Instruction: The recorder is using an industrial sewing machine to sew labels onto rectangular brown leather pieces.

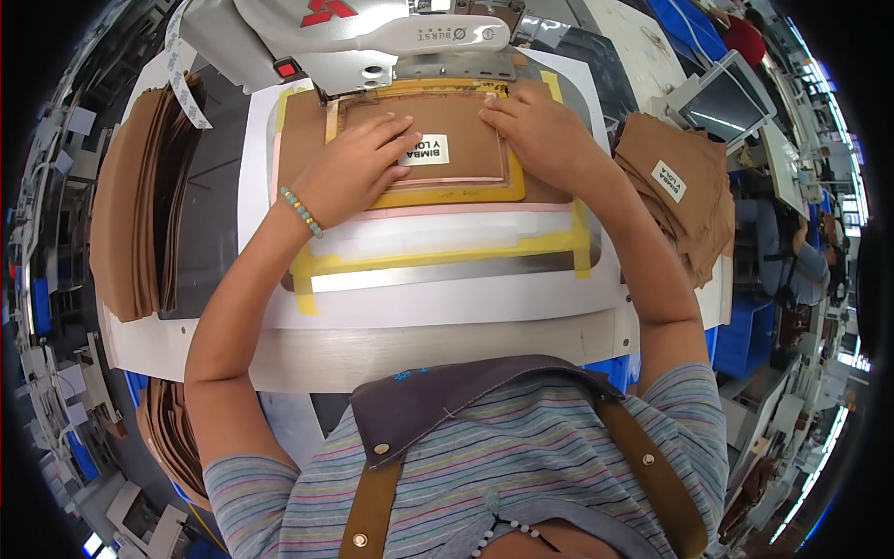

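A brown fabric piece (pixel 466 126) with a small white label (pixel 427 151) lies inside a yellow template frame (pixel 447 194) on the sewing machine bed. My left hand (pixel 354 168) lies flat on the fabric's left part, its fingertips at the label. My right hand (pixel 531 130) presses flat on the fabric's right part, close to the machine head (pixel 372 37). Both hands have their fingers spread and hold nothing. A beaded bracelet sits on my left wrist.
A stack of brown fabric pieces (pixel 135 205) stands at the left, and another labelled pile (pixel 680 186) lies at the right. A white plate (pixel 466 298) with yellow tape surrounds the template. A screen (pixel 726 98) stands at the far right; another person sits beyond it.
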`<state>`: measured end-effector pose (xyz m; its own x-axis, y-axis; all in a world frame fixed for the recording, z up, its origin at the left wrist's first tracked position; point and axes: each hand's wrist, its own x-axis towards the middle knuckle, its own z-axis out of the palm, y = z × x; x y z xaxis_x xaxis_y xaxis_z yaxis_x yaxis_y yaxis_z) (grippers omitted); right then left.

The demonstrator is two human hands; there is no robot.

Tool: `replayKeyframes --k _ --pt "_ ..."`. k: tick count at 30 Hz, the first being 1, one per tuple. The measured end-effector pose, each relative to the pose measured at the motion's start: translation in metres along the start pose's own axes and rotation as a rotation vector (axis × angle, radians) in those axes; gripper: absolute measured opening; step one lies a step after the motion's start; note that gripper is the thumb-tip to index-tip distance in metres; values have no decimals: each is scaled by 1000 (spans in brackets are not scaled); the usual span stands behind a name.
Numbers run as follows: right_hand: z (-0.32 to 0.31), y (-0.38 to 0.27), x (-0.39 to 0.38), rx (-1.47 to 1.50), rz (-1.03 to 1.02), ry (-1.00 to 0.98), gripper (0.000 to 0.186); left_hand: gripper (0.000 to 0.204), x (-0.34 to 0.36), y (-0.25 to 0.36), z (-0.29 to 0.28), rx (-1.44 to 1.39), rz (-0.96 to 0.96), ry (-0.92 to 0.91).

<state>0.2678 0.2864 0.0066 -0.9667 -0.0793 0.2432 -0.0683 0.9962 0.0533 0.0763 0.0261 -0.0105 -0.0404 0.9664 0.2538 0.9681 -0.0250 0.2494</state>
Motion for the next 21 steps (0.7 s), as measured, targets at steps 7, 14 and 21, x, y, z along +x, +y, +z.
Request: replayKeyframes --k 7,14,21 --pt "4 -7 19 24 -77 7 34 45 0 1 -1 35 8 -3" --pt "6 -22 36 38 -98 12 33 44 -2 0 -2 44 0 -5" --pt "13 -37 50 46 -106 29 33 45 -4 2 -7 26 -27 -18"
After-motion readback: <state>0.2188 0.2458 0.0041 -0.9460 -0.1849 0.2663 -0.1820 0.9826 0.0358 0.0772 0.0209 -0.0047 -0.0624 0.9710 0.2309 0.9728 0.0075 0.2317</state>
